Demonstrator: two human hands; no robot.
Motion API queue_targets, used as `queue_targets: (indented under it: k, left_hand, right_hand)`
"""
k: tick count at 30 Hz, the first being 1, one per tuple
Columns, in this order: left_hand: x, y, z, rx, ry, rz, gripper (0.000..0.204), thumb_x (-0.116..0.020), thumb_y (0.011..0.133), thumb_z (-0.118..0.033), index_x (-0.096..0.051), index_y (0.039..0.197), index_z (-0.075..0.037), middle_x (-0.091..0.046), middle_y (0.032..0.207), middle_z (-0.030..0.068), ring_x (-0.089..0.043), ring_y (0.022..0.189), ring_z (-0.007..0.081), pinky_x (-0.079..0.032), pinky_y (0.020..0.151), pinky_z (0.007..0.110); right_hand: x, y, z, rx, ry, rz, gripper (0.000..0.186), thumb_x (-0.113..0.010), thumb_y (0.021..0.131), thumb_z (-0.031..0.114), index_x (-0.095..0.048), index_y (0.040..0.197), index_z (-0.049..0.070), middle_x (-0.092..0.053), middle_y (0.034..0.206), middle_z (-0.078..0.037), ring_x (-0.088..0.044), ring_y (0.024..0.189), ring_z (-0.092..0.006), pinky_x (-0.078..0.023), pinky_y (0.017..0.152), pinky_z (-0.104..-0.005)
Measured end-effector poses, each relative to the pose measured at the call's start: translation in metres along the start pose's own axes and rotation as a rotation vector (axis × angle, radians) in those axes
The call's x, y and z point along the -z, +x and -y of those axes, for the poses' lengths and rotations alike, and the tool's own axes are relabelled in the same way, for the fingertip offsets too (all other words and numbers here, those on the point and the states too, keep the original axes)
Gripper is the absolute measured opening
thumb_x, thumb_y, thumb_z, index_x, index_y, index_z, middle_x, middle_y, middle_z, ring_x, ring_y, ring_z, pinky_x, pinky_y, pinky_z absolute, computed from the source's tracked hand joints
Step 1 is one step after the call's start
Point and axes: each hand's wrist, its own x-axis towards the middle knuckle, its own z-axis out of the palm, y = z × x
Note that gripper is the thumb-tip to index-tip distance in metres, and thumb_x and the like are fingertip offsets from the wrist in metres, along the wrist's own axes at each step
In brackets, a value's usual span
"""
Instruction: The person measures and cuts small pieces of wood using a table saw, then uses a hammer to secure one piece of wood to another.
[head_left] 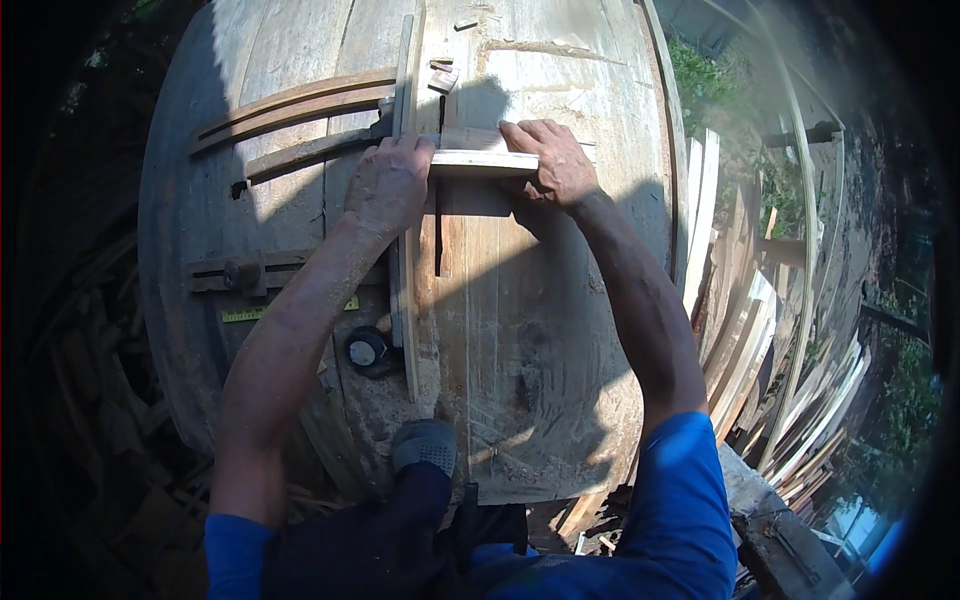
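Observation:
A short wooden board (485, 158) stands tilted on the worktable (520, 300), its pale edge toward me. My left hand (390, 182) is closed around the board's left end, close against a long wooden strip (404, 270) that runs away from me. At the right end, my right hand (556, 165) grips the board with its fingers over the top. Beneath and in front of the board, a narrow dark slot (439, 245) is cut into the tabletop. Whether a blade stands in the slot behind the board cannot be made out.
Left of the strip lie wooden battens (300, 108), a curved wooden handle (310, 152), a yellow measuring tape (290, 309) and a round black case (368, 350). Small offcuts (443, 78) sit beyond the board. My shoe (423, 445) rests at the near edge. Stacked planks (745, 330) stand to the right.

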Motion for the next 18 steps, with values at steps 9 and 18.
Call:
queue_targets:
  k: [9,18]
  left_hand:
    - [-0.002,0.015,0.01,-0.023,0.039,0.016,0.02,-0.061,0.085,-0.007,-0.06,0.106,-0.004,-0.066,0.1,0.0142,-0.069,0.096,0.0294,-0.056,0.085,0.041]
    - [-0.006,0.043,0.023,-0.075,0.059,-0.044,0.021,-0.063,0.087,-0.005,-0.057,0.108,-0.004,-0.064,0.1,0.0151,-0.067,0.093,0.0327,-0.055,0.081,0.045]
  right_hand:
    - [-0.001,0.009,-0.009,0.009,-0.027,-0.022,0.082,-0.081,0.063,0.013,-0.05,0.139,0.012,-0.057,0.127,-0.011,-0.053,0.122,-0.0324,-0.043,0.106,-0.0441]
    - [-0.001,0.024,-0.02,-0.03,-0.085,-0.055,0.086,-0.08,0.063,0.014,-0.049,0.142,0.011,-0.058,0.127,-0.01,-0.054,0.122,-0.0316,-0.043,0.105,-0.0436]
